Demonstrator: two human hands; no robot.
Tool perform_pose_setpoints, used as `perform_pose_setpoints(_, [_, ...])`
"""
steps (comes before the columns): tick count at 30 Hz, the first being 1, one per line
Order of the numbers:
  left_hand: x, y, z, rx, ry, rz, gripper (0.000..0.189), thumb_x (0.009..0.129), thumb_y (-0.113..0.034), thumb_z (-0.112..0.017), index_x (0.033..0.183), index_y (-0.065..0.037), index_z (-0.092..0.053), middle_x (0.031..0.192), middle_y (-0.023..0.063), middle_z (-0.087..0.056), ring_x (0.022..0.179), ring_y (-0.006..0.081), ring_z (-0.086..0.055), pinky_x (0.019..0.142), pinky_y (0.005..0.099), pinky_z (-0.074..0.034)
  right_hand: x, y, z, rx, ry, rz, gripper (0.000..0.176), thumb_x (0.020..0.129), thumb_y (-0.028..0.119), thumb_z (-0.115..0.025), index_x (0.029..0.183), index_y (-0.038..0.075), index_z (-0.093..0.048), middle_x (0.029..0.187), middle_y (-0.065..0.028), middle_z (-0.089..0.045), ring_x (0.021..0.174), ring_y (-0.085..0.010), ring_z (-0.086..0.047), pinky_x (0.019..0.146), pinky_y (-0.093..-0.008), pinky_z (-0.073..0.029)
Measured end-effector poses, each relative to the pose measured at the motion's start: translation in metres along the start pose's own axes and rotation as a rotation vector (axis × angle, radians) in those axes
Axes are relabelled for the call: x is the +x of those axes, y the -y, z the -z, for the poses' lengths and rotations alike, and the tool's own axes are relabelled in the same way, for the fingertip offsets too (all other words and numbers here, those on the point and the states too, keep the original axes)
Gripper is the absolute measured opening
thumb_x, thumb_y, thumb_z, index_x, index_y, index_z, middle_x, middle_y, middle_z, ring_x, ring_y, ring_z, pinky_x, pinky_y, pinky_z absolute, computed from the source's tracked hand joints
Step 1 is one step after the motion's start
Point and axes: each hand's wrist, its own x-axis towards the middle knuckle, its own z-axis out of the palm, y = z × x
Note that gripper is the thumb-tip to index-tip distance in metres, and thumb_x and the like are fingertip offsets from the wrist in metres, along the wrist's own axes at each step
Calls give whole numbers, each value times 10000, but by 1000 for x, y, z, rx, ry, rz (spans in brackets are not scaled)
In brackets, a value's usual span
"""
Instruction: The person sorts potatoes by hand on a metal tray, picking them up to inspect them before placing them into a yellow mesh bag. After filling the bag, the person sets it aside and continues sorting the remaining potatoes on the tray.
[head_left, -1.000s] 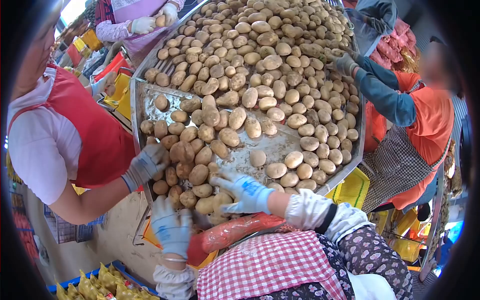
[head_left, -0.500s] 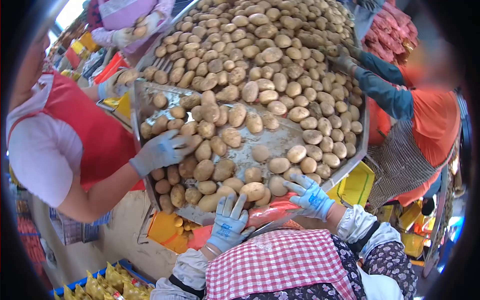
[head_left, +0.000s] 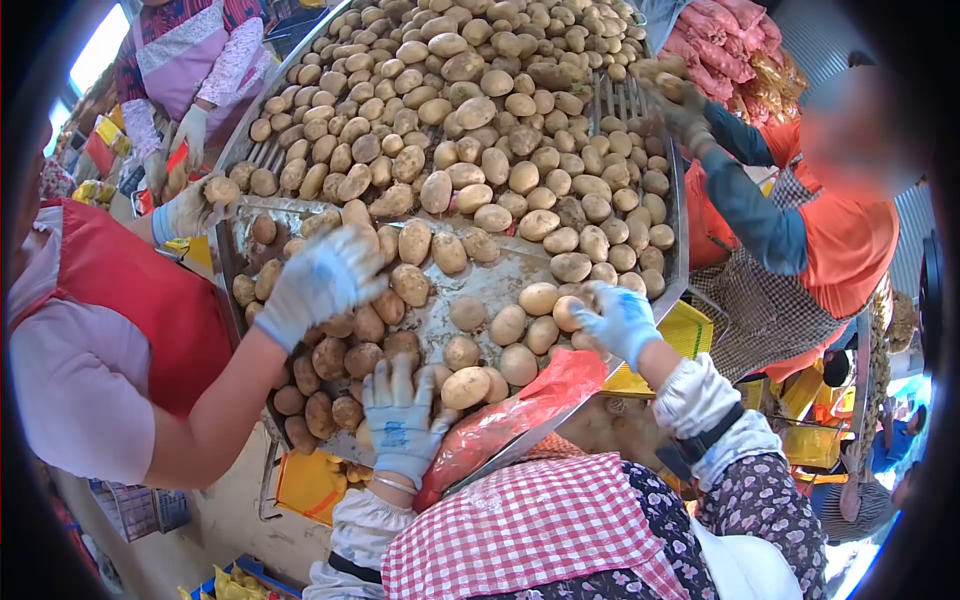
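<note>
Watching from afar, I see smooth, rounded potatoes (head_left: pixel 476 112), many smeared with dull soil, heaped across a scuffed metal desk (head_left: pixel 432 322) beyond the crinkled, shiny red plastic (head_left: pixel 515 412). My left hand (head_left: pixel 402 425), in a pale glove with a blue print, lies just left of the plastic, its fingers spread wide at potatoes along the near edge. My right hand (head_left: pixel 620 320), gloved alike, is just beyond the plastic's right end, fingertips at a pale potato (head_left: pixel 567 314); I cannot tell whether it grips that. A co-worker's gloved hand (head_left: pixel 322 280), blurred, is over potatoes farther left of the plastic.
</note>
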Motion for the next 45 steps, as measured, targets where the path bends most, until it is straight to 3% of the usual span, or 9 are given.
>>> perform_pose_setpoints(7, [-54, 27, 7, 94, 97, 163, 301, 769, -218, -628, 1032, -78, -673, 1434, 176, -399, 1344, 374, -331, 1093, 555, -249, 43, 80, -45, -61, 418, 97, 633, 824, 514, -618, 1229, 31, -551, 1219, -248, -581, 1129, -366, -574, 948, -420, -465])
perform_pose_setpoints(11, [-83, 37, 20, 202, 143, 171, 246, 753, -129, -601, 965, -18, -660, 1414, 168, -432, 1333, 353, -363, 1068, 556, -290, 37, 71, -93, 416, 159, 406, 556, 839, 487, -626, 1139, 21, -584, 1105, -260, -611, 1061, -411, -582, 921, -443, -467])
perform_pose_setpoints(16, [-53, 22, 49, -108, -87, 323, 392, 770, -212, -617, 1093, 9, -593, 1196, 210, -580, 1076, 424, -549, 914, 463, -453, 17, 53, -12, 78, 382, 178, 408, 825, 401, -675, 1014, 40, -647, 970, -191, -666, 955, -325, -636, 862, -379, -491])
perform_pose_setpoints(20, [11, -4, 24, -80, 52, -24, 766, 762, -465, -668, 1385, -84, -436, 1451, 212, -360, 1363, 408, -286, 1119, 544, -189, -29, 46, -28, -100, 608, 651, 324, 831, 371, -666, 959, 76, -626, 1013, -188, -644, 962, -367, -622, 837, -431, -494])
perform_pose_setpoints(22, [6, 9, 0, -98, 79, 36, 775, 762, -484, -655, 1394, -94, -432, 1457, 207, -354, 1369, 400, -281, 1122, 557, -168, -47, 13, -58, 13, 258, 862, 296, 774, 344, -690, 920, 96, -625, 1172, -165, -596, 1084, -350, -578, 917, -445, -462])
perform_pose_setpoints(31, [-68, 46, 22, 33, 275, 152, 702, 784, -402, -649, 1417, -178, -443, 1503, 174, -312, 1398, 355, -268, 1126, 603, -106, -32, -4, -30, -346, 359, 757, 331, 731, 352, -695, 952, 110, -654, 1332, -130, -525, 1263, -354, -464, 1026, -480, -380])
perform_pose_setpoints(36, [-44, 57, 61, -57, 443, 350, 310, 841, -292, -616, 1084, -104, -658, 1091, 182, -639, 888, 347, -630, 756, 444, -509, 4, 59, -9, 75, 304, 483, 536, 779, 386, -693, 1179, 44, -591, 1134, -218, -605, 1085, -385, -573, 910, -444, -462])
perform_pose_setpoints(40, [22, 76, 53, 33, -247, 267, 552, 846, -292, -632, 1315, -30, -503, 1342, 190, -501, 1235, 378, -464, 1052, 447, -358, 47, 119, -59, -134, 430, 175, 648, 809, 440, -656, 1273, 16, -497, 1001, -236, -654, 938, -367, -644, 828, -429, -499])
perform_pose_setpoints(45, [41, 107, 6, -54, -292, 386, 814, 809, -350, -661, 1460, -42, -281, 1487, 211, -304, 1372, 400, -280, 1148, 492, -185, 23, 166, -94, -110, 558, 474, 514, 833, 484, -624, 1134, 69, -572, 990, -202, -664, 905, -369, -652, 765, -442, -521])
